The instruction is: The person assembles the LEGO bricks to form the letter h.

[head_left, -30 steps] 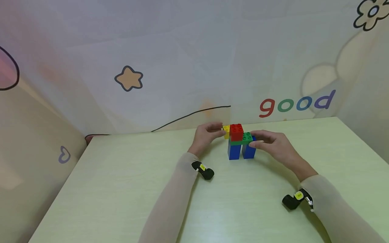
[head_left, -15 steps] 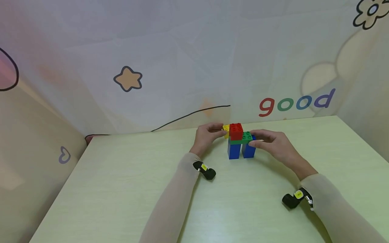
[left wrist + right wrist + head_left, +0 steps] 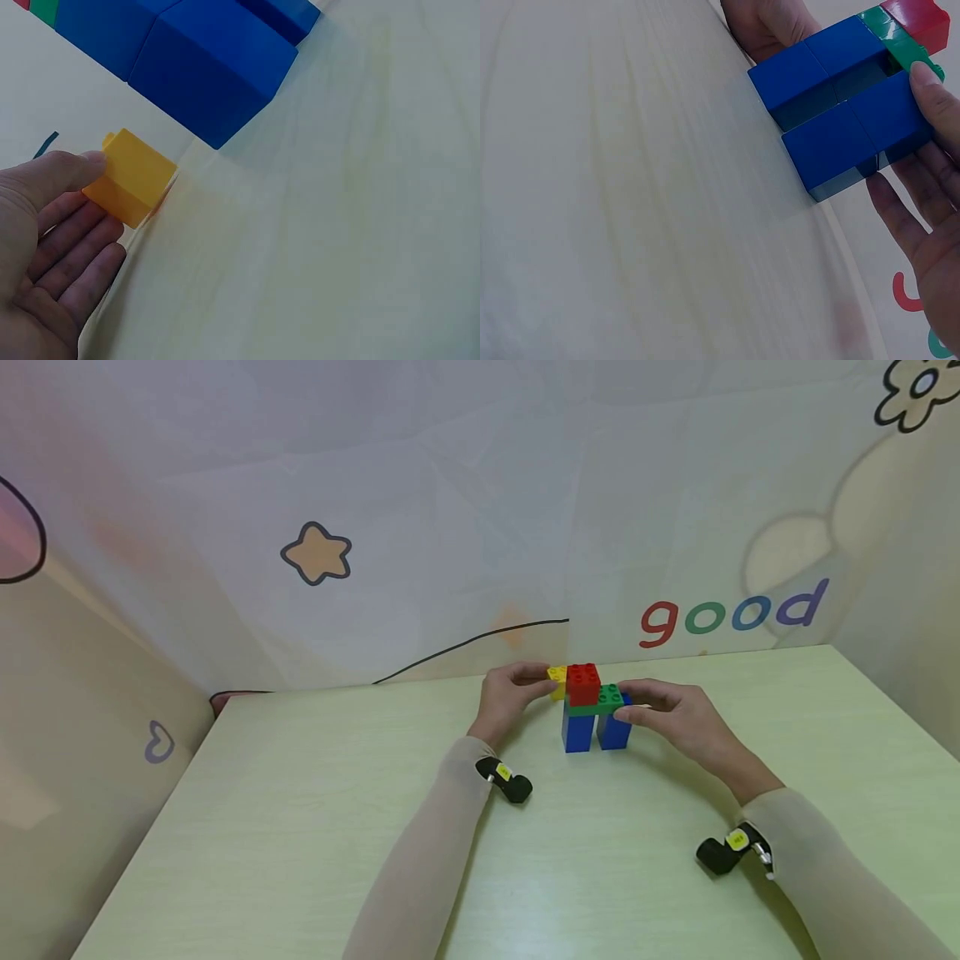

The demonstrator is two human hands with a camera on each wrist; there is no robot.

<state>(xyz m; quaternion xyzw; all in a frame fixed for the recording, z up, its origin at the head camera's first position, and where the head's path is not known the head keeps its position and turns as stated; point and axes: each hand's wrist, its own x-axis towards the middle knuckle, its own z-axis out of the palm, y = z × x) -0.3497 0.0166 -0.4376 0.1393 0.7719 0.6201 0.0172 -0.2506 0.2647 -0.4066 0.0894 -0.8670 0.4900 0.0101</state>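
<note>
My left hand pinches a yellow building brick between thumb and fingers. In the left wrist view the yellow brick is apart from the blue bricks. Two legs of stacked blue bricks stand on the table, bridged by a green brick. A red brick sits on the green brick's left end. On the right side, my right hand grips the structure; in the right wrist view its thumb lies near the joint of green and blue, with fingers around the right leg.
The pale wooden table carries the structure near its back edge. Behind it rises a backdrop printed with a star, a flower and the word "good". A small black camera sits on each wrist.
My left wrist has shifted very slightly to the right since one second ago. My right hand's grip and the brick structure look unchanged.
</note>
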